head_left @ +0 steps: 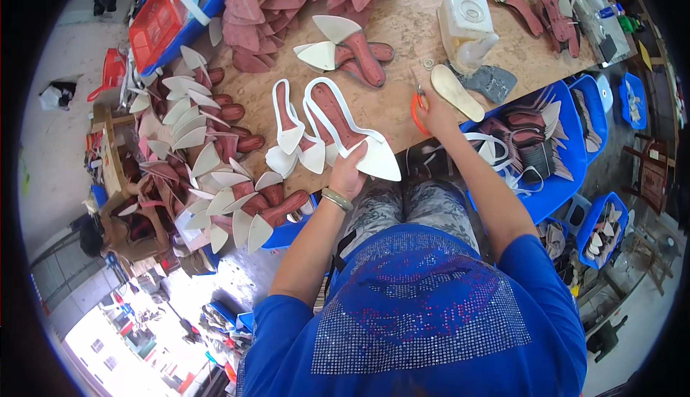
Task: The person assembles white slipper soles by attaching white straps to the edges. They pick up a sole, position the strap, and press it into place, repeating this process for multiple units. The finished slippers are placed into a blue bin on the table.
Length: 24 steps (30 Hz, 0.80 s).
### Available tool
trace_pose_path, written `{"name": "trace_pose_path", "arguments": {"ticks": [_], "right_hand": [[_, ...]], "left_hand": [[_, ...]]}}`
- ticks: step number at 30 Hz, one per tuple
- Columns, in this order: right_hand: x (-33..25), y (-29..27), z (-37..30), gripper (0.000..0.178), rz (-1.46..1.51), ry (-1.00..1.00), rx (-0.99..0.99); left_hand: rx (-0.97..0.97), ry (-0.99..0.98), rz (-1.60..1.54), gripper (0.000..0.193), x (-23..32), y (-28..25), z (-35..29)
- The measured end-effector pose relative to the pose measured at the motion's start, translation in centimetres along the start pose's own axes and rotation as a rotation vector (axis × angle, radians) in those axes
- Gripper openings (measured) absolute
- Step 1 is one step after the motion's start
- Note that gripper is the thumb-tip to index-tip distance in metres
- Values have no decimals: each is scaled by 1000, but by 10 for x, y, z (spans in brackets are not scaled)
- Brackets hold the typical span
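The left hand [348, 175] is clamping the white-tipped end of a reddish sole [330, 113] near the table edge, with a white strip [313, 113] running around the sole. The right hand [440, 118] is curling its fingers around orange-handled scissors [416, 114]; how far the blades are parting, I cannot tell. A second white-strip sole [287, 113] is lying just left of the held one, and a cream sole [457, 93] is resting beside the right hand. Farther out, crossed soles [365, 59] and a plastic container [467, 19] are sitting on the brown table [413, 8].
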State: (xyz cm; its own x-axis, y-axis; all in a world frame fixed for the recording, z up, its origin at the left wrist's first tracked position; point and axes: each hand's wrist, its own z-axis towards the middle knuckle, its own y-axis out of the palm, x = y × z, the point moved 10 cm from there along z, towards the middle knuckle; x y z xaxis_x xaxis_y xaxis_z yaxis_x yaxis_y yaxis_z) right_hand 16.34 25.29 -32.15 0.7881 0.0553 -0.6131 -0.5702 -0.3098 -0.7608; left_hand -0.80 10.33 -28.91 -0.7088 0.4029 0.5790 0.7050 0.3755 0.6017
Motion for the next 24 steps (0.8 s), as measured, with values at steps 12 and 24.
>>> {"name": "trace_pose_path", "arguments": {"ticks": [12,24], "right_hand": [[-104,43,-98,36,795,192,-573],[-84,29,-140,40,760,116,-520]], "left_hand": [[175,89,-87,32,-3,-4,-34],[118,236,180,63,77,29,-43]]}}
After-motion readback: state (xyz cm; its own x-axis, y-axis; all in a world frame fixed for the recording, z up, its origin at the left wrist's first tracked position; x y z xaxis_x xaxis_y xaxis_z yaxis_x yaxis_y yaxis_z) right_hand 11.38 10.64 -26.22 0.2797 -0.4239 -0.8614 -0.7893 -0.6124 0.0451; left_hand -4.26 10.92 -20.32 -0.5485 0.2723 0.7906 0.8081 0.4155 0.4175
